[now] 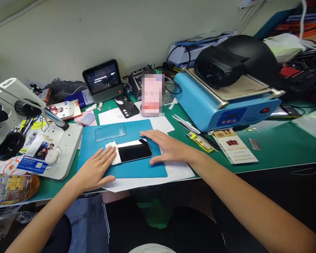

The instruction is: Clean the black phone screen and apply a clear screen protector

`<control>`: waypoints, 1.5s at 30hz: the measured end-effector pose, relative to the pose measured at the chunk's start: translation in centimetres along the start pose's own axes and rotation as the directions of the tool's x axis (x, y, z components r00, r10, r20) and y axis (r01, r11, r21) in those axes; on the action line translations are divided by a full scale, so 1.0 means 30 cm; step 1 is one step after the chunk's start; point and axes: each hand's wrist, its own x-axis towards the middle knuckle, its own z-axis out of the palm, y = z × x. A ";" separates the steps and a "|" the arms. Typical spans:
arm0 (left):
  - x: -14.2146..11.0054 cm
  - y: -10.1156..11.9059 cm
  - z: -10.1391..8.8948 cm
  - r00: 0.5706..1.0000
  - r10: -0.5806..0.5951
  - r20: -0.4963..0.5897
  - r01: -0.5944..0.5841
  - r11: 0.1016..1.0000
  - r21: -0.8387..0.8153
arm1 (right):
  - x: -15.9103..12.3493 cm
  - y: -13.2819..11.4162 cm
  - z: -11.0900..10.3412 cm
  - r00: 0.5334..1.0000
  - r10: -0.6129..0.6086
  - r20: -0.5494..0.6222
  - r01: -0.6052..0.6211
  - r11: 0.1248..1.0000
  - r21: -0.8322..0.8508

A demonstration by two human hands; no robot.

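Note:
A smartphone point(134, 151) lies face up on a blue mat point(139, 172), its dark screen showing a bright reflection. On its left end rests a white wipe, perhaps tissue point(117, 158). My left hand point(98, 168) presses the wipe down with outstretched fingers, the thumb apart on the mat. Around the phone's right end my right hand point(171, 146) is spread, index finger beyond the far corner and thumb near the close corner; whether it touches the phone I cannot tell. Behind the phone lies a clear screen sheet with a dark border point(111, 132).
At the left stands a microscope base point(75, 151) with packets on it. Behind are a smart display point(102, 80), a dark phone back plate point(126, 106) and a pixelated pink block point(151, 95). To the right are tweezers point(185, 123), a cigarette pack point(234, 147) and a blue machine point(200, 105).

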 end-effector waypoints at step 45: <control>0.345 0.197 0.008 1.000 0.006 -0.026 -0.007 0.999 -0.048 | -0.006 0.051 0.017 0.989 -0.089 -0.121 0.107 0.983 0.151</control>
